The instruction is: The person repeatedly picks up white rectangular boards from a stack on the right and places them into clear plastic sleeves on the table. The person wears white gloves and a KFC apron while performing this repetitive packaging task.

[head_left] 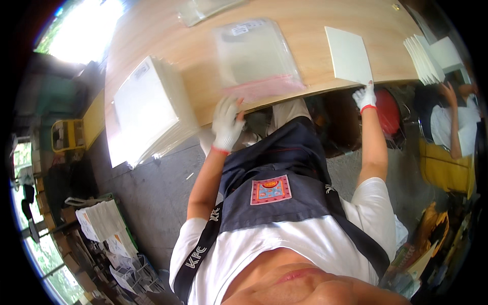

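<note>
My right hand [364, 97], in a white glove with a red cuff, pinches the near corner of a thin white rectangular panel [349, 55] at the table's front edge. My left hand [227, 123], gloved the same way, is at the table edge with its fingers apart and holding nothing. Just beyond its fingertips lies a stack of clear plastic bags [254, 53] with a pinkish strip along the near side. To the left of that hand stands a tall pile of white panels in clear wrapping [150, 109].
The wooden table [310, 51] spans the front. More clear bags [208, 10] lie at its far side. White panels [423, 58] stand in a row at the right, near another person's arm [452, 117]. A yellow chair [68, 134] is at the left, a red seat [387, 114] under the table edge.
</note>
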Demonstrator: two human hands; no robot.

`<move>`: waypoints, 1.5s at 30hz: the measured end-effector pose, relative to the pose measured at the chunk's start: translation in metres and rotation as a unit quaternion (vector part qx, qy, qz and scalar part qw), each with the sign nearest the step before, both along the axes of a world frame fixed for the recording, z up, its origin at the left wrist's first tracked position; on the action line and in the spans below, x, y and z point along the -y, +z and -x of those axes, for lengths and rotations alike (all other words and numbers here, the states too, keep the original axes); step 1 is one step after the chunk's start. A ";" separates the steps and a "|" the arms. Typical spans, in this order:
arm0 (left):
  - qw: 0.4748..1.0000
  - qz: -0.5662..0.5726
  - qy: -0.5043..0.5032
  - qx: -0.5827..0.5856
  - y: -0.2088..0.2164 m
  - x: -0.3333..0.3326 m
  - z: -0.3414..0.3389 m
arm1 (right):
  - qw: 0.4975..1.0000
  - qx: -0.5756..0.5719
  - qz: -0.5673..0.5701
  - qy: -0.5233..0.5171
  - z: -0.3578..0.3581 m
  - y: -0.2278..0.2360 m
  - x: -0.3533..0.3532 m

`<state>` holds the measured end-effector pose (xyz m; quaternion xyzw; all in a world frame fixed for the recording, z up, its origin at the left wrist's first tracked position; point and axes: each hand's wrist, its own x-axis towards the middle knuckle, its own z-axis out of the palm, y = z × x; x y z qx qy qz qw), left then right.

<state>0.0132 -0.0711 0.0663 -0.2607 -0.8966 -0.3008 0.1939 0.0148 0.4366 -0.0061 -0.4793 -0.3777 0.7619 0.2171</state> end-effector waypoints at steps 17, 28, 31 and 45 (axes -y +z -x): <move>0.949 0.269 0.049 0.155 0.002 -0.049 0.100 | 0.885 -0.394 0.014 0.249 -0.008 0.036 0.036; 0.995 0.060 -0.012 0.083 -0.012 -0.015 0.094 | 0.931 -0.186 0.101 0.298 -0.096 0.080 0.195; 0.994 0.102 0.043 0.014 -0.008 -0.010 0.090 | 0.930 -0.201 0.092 0.294 -0.102 0.042 0.194; 0.903 -0.403 0.082 0.124 -0.022 -0.066 0.039 | 0.932 -0.241 0.088 0.255 -0.105 0.062 0.238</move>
